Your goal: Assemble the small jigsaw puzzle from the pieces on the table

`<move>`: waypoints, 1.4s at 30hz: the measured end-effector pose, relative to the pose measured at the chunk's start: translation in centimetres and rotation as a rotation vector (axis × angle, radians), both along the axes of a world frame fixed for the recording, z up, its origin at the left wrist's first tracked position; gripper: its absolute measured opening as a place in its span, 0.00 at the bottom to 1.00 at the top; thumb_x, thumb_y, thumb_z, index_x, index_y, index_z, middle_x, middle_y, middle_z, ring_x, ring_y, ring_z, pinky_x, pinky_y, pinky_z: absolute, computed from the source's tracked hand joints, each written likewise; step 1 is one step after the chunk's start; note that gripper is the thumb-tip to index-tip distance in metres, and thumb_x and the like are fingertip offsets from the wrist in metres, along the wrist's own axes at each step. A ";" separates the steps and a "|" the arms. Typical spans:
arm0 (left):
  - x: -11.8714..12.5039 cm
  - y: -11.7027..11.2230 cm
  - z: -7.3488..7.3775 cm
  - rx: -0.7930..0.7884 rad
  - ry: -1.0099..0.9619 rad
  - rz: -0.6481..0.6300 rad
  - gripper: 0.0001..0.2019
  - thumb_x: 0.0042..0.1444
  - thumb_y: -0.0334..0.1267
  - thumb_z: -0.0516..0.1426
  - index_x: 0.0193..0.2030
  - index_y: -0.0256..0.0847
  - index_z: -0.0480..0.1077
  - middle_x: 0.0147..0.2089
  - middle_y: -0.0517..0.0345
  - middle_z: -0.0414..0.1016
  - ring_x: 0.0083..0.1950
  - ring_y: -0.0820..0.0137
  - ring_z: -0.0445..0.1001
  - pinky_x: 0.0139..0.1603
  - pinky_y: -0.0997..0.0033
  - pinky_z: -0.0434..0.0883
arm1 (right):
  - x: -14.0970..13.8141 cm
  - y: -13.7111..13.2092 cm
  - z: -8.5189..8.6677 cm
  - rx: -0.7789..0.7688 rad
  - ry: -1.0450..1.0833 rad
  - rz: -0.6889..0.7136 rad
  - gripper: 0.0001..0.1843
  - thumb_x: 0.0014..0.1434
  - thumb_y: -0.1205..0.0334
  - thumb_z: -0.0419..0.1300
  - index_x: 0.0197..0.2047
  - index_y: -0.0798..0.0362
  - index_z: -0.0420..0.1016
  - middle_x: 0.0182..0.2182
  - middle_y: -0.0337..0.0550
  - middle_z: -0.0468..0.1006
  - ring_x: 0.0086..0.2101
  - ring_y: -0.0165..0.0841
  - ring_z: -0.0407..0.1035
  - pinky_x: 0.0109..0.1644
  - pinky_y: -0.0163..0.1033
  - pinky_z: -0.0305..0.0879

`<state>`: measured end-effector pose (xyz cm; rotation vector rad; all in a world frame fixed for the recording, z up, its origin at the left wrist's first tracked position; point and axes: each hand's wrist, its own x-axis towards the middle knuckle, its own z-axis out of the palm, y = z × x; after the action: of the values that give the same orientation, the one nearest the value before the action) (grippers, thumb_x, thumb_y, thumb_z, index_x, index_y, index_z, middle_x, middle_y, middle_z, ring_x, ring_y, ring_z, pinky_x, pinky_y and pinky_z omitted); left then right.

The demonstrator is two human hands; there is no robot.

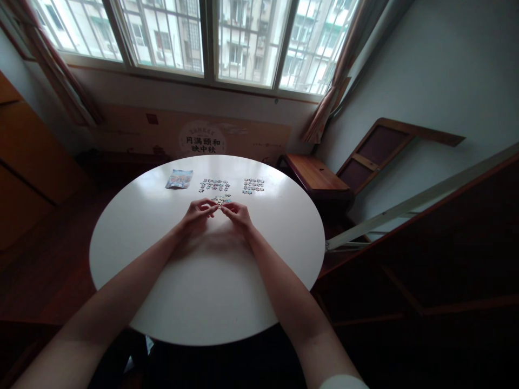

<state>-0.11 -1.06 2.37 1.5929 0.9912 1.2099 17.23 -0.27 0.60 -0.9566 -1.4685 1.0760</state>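
Both my hands rest near the middle of a round white table [162, 292]. My left hand [197, 212] and my right hand [238, 213] meet fingertip to fingertip, each pinching small jigsaw pieces [221, 201] that lie just beyond them. Two loose groups of puzzle pieces lie farther back, one group [214, 185] in the middle and another group [253, 186] to its right. A small printed picture card [179, 179] lies at the back left.
A wooden chair [320, 175] stands at the table's right, with a leaning wooden frame [381, 146] behind it. A barred window [194, 38] with curtains fills the far wall above a printed cardboard panel [203, 141]. Wooden furniture [24, 156] stands at left.
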 end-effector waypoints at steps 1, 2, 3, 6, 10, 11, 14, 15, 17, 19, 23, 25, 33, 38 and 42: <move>0.0 0.0 0.0 -0.003 0.000 -0.001 0.21 0.44 0.54 0.64 0.35 0.35 0.74 0.27 0.56 0.73 0.27 0.71 0.71 0.28 0.72 0.68 | 0.0 0.0 0.0 0.000 0.005 0.003 0.18 0.47 0.49 0.65 0.34 0.56 0.78 0.29 0.44 0.79 0.30 0.31 0.70 0.33 0.36 0.66; 0.0 0.0 0.0 -0.005 -0.002 -0.002 0.21 0.44 0.53 0.64 0.35 0.35 0.74 0.27 0.56 0.73 0.27 0.71 0.71 0.28 0.72 0.67 | 0.0 0.1 -0.1 0.000 0.010 0.004 0.18 0.47 0.49 0.65 0.34 0.56 0.78 0.29 0.44 0.79 0.30 0.31 0.70 0.34 0.36 0.66; 0.0 0.0 0.0 -0.007 -0.005 -0.002 0.21 0.44 0.53 0.64 0.35 0.35 0.74 0.27 0.56 0.73 0.27 0.71 0.71 0.28 0.72 0.67 | 0.0 0.1 -0.1 0.000 0.013 0.004 0.18 0.47 0.49 0.65 0.34 0.56 0.78 0.29 0.44 0.79 0.30 0.31 0.70 0.34 0.36 0.66; 0.1 0.0 0.0 -0.009 -0.014 0.016 0.20 0.46 0.52 0.63 0.35 0.36 0.74 0.25 0.57 0.72 0.26 0.72 0.70 0.27 0.73 0.66 | 0.0 0.2 -0.3 0.002 0.015 -0.001 0.18 0.47 0.49 0.65 0.34 0.56 0.78 0.29 0.44 0.78 0.29 0.30 0.70 0.33 0.36 0.65; 0.1 0.1 0.0 -0.011 -0.003 0.068 0.19 0.47 0.52 0.62 0.34 0.36 0.74 0.24 0.58 0.72 0.24 0.72 0.70 0.25 0.73 0.64 | 0.0 0.2 -0.3 0.009 0.013 -0.009 0.18 0.47 0.49 0.65 0.34 0.56 0.78 0.29 0.44 0.78 0.29 0.31 0.70 0.34 0.36 0.65; 0.1 0.2 -0.1 -0.009 -0.001 0.073 0.19 0.46 0.52 0.63 0.34 0.36 0.74 0.24 0.58 0.71 0.24 0.72 0.70 0.25 0.73 0.64 | 0.0 0.2 -0.3 0.009 0.012 -0.009 0.18 0.47 0.49 0.65 0.34 0.56 0.78 0.29 0.44 0.78 0.29 0.31 0.70 0.34 0.37 0.66; 0.0 0.3 -0.2 -0.003 0.004 0.057 0.19 0.45 0.52 0.64 0.34 0.36 0.73 0.23 0.58 0.71 0.24 0.71 0.70 0.25 0.73 0.64 | 0.0 0.2 -0.3 0.005 0.013 -0.005 0.18 0.47 0.49 0.65 0.34 0.56 0.78 0.30 0.45 0.79 0.29 0.31 0.70 0.34 0.37 0.66; -0.1 0.3 -0.3 -0.002 0.003 0.051 0.20 0.45 0.52 0.64 0.34 0.36 0.73 0.23 0.58 0.71 0.25 0.71 0.70 0.25 0.73 0.64 | 0.0 0.2 -0.3 0.003 0.015 -0.003 0.18 0.47 0.50 0.65 0.34 0.56 0.78 0.30 0.45 0.79 0.29 0.31 0.70 0.34 0.36 0.66; -0.1 0.4 -0.4 -0.004 -0.003 0.044 0.20 0.44 0.52 0.64 0.34 0.35 0.73 0.23 0.58 0.71 0.25 0.72 0.70 0.26 0.73 0.64 | 0.0 0.2 -0.4 0.005 0.020 0.000 0.18 0.47 0.50 0.65 0.34 0.56 0.78 0.29 0.44 0.79 0.29 0.31 0.70 0.33 0.36 0.66; -0.2 0.4 -0.4 -0.007 -0.010 0.044 0.19 0.44 0.51 0.64 0.33 0.35 0.74 0.23 0.58 0.71 0.25 0.72 0.70 0.26 0.73 0.64 | -0.1 0.2 -0.4 0.012 0.023 0.007 0.17 0.46 0.51 0.65 0.34 0.56 0.78 0.29 0.44 0.79 0.29 0.30 0.70 0.34 0.36 0.66; -0.1 0.3 -0.3 -0.006 -0.021 0.045 0.18 0.45 0.50 0.64 0.33 0.35 0.74 0.23 0.58 0.71 0.25 0.72 0.69 0.26 0.73 0.65 | -0.1 0.2 -0.4 0.011 0.014 0.019 0.17 0.47 0.50 0.65 0.34 0.56 0.78 0.30 0.44 0.79 0.30 0.31 0.70 0.34 0.36 0.66; -0.1 0.2 -0.2 -0.005 -0.021 0.047 0.18 0.44 0.49 0.64 0.33 0.35 0.74 0.23 0.58 0.71 0.25 0.72 0.69 0.26 0.73 0.64 | -0.1 0.1 -0.3 0.012 0.005 0.017 0.17 0.47 0.50 0.65 0.35 0.56 0.78 0.30 0.44 0.79 0.30 0.31 0.70 0.34 0.36 0.66; -0.2 0.3 -0.2 0.011 -0.012 0.080 0.18 0.44 0.48 0.65 0.34 0.35 0.74 0.24 0.57 0.73 0.25 0.72 0.70 0.26 0.74 0.65 | -0.1 0.0 -0.2 0.026 -0.022 -0.004 0.17 0.48 0.51 0.65 0.35 0.56 0.76 0.29 0.43 0.78 0.28 0.30 0.70 0.33 0.35 0.66; -0.2 0.3 -0.2 0.022 -0.011 0.082 0.18 0.43 0.49 0.65 0.32 0.35 0.74 0.26 0.56 0.74 0.25 0.72 0.70 0.26 0.73 0.66 | -0.2 0.0 -0.4 0.057 -0.061 -0.007 0.16 0.50 0.51 0.63 0.36 0.56 0.76 0.28 0.42 0.77 0.27 0.29 0.69 0.32 0.34 0.66; -0.2 0.4 -0.2 0.026 -0.011 0.083 0.18 0.44 0.50 0.65 0.32 0.35 0.75 0.26 0.56 0.74 0.25 0.72 0.70 0.26 0.73 0.66 | -0.3 -0.1 -0.5 0.079 -0.098 -0.019 0.15 0.50 0.52 0.63 0.35 0.56 0.75 0.28 0.41 0.76 0.27 0.28 0.68 0.31 0.34 0.66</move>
<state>-0.31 -0.66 2.13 1.5769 1.0470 1.2909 16.93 -0.36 0.08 -0.9766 -1.5673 0.9620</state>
